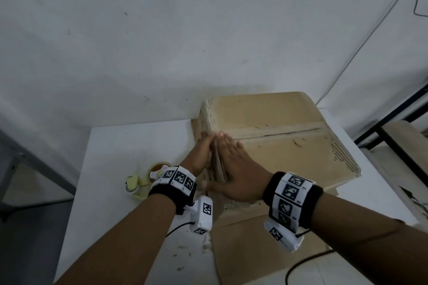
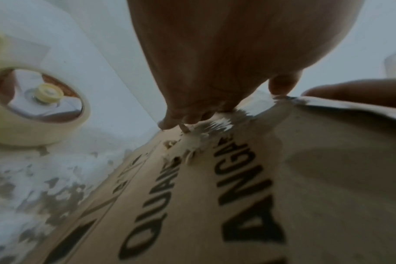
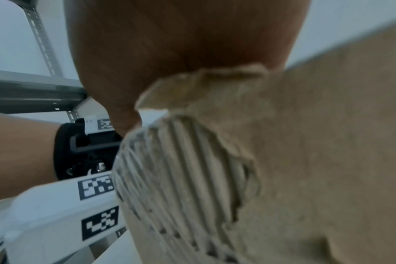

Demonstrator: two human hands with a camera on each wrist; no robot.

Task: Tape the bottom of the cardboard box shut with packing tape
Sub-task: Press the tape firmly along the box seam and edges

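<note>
From the head view the left hand (image 1: 203, 152) and right hand (image 1: 234, 169) press flat, fingers straight, on either side of the cardboard box's (image 1: 289, 146) upright flap, the tape roll (image 1: 159, 169) on the worktop (image 1: 129, 146) left of them; the left wrist view shows the tape roll (image 2: 34, 110) beside printed cardboard; the right wrist view shows torn corrugation under the palm.

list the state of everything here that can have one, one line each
cardboard box: on the table, flaps folded shut, centre seam not visibly taped
box side flap: upright, pressed between both hands
left hand: fingers straight, flat against the flap
right hand: fingers straight, flat on the flap's other side
tape roll: lying flat on the table, untouched
small bottle: capped, beside the roll
</note>
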